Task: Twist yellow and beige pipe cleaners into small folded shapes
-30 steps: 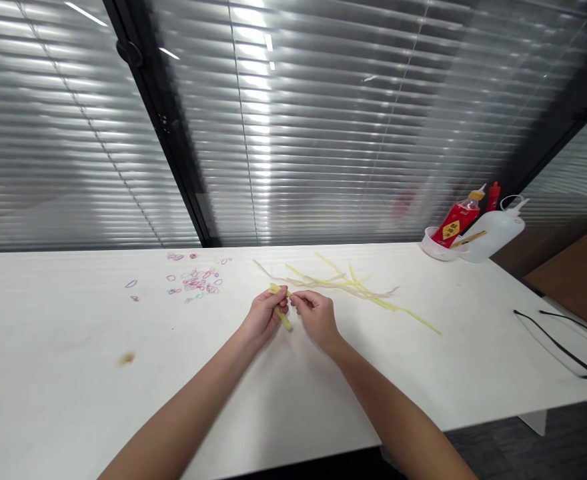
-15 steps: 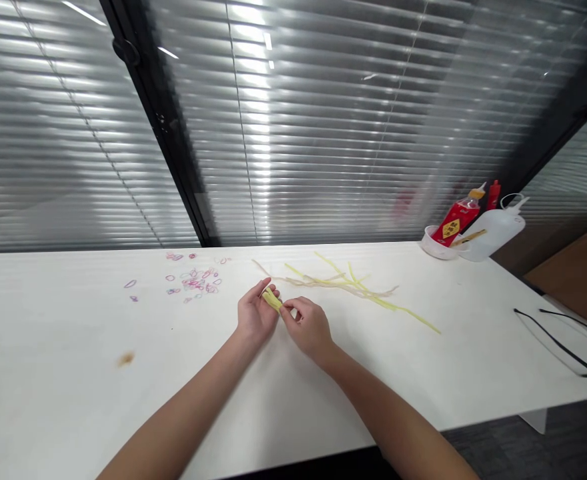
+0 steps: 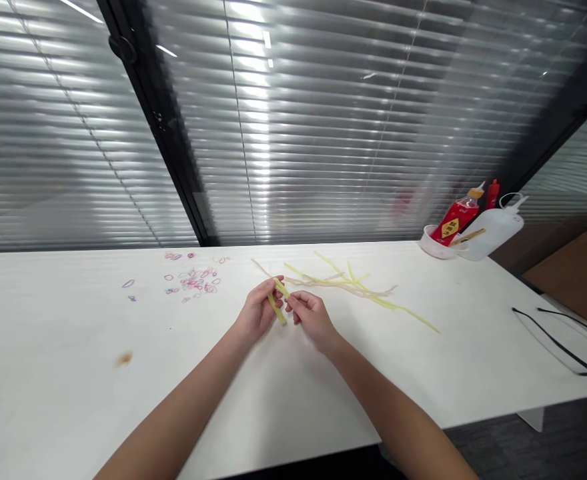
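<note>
Near the middle of the white table, my left hand [image 3: 259, 308] is closed on a folded yellow strip [image 3: 277, 310], one end of which hangs down between the hands. Fingertips of my right hand [image 3: 313, 318] pinch another part of the same strip at its right side. Beyond my hands lie loose yellow strips [image 3: 383, 303] and pale beige strips [image 3: 323, 283], crossing one another. To the left is a scattered group of small pink and purple loops [image 3: 198, 283].
At the back right, a round tray [image 3: 436, 248] holds a red-labelled bottle [image 3: 456, 220], beside a white squeeze bottle [image 3: 493, 230]. Black-framed glasses [image 3: 563, 343] lie at the right edge. A brown stain [image 3: 124, 359] marks the table at left. Window blinds stand behind.
The yellow strip was bunched in my left palm; now it is bent with an end hanging down. My left hand has turned and closed around it, and my right hand has shifted slightly.
</note>
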The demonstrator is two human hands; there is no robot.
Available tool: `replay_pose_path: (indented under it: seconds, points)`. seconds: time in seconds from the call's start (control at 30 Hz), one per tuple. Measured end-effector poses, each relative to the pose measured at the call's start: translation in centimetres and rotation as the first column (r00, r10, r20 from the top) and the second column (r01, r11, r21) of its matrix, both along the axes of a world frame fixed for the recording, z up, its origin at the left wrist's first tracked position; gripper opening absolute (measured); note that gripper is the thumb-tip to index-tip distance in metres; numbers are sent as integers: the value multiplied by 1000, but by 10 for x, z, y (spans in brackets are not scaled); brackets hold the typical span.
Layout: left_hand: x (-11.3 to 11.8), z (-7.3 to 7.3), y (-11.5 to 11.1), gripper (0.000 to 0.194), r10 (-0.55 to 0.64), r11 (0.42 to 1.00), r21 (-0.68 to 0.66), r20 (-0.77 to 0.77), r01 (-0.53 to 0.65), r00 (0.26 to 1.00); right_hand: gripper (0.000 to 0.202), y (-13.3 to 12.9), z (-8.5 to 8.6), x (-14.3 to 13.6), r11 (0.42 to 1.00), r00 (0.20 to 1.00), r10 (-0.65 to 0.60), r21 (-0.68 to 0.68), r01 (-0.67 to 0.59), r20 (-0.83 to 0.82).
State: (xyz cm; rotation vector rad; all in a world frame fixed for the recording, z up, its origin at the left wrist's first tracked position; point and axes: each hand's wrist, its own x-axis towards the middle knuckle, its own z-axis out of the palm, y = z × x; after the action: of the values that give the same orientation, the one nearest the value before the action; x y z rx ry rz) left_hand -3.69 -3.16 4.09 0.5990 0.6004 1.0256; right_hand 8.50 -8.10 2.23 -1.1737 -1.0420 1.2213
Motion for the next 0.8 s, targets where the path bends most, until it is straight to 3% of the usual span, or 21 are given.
replay_pose_path:
  seconds: [0.17,0.43,0.67,0.8]
  points:
    - [1,-2,-1,26,-22,999,41,-63,25,998,25,-1,4,3,995,977,84,-38,-93,-195]
    - [2,-3,-3,24,83,992,106,-141,-69,986,23,-2,5,1,996,983,55,-56,-65,-173]
    - [-3,-6,-1,36,-150,988,27,-19,151,988,16,-5,14,7,953,876,176,-146,-266,-450]
    - [-8,-4,-1,33,-233,971,49,22,232,972,14,-7,17,10,907,800,257,-151,-393,-543]
